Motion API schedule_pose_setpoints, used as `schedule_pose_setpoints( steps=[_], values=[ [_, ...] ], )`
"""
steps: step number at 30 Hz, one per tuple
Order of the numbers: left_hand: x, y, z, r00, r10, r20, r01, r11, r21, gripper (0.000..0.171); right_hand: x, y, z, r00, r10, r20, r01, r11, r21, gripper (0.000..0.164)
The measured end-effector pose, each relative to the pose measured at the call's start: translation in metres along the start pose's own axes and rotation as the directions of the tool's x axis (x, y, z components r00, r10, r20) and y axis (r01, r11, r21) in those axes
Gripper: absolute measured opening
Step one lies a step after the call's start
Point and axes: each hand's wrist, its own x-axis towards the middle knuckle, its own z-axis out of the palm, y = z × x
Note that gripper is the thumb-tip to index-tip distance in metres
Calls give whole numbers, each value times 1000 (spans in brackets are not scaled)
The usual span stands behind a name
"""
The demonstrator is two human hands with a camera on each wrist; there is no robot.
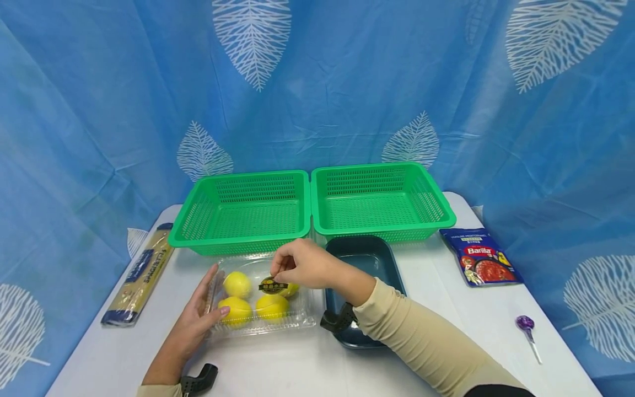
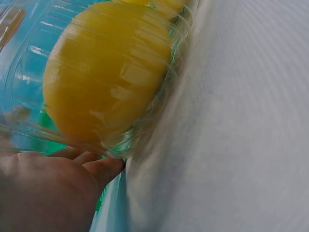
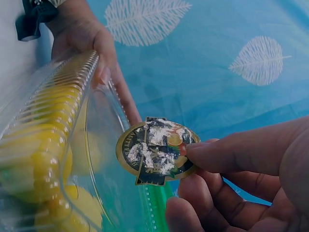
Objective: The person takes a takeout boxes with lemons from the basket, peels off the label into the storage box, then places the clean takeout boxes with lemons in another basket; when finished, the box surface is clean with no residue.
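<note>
A clear plastic clamshell box [image 1: 302, 315] with several lemons [image 1: 237, 285] inside lies at the front left-centre of the table. My left hand [image 1: 195, 320] grips its left end, thumb on the front of the lid and fingers along the side; the left wrist view shows this hand [image 2: 53, 181] against the plastic beside a lemon [image 2: 108, 72]. Above the lid, my right hand [image 1: 305, 264] pinches an oval black-and-gold sticker [image 3: 157, 151] between thumb and fingers. White, shiny patches cover part of the sticker's face. In the right wrist view it appears apart from the box.
Behind the box stand two green baskets [image 1: 238, 242] [image 1: 384, 231]. A dark blue tray [image 1: 364, 248] lies under the right forearm. At the left edge is a spaghetti pack [image 1: 141, 275]; at the right, a Barilla sauce pouch [image 1: 481, 257] and a purple lollipop [image 1: 525, 324].
</note>
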Motion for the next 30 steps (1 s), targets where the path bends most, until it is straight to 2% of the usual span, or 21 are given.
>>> schedule_pose_setpoints(
  steps=[10,17,30],
  values=[
    [2,-3,0,1000,-26,-7,26,1000,-3,91,-11,15,-10,1000,19,-21,-18,999,46,7],
    [0,-1,1,1000,-1,11,1,1000,-23,90,-21,22,-21,997,42,-57,-38,998,57,5],
    [-1,0,2,1000,0,8,0,1000,-9,90,-42,37,-41,991,80,-108,-68,992,104,5]
  ],
)
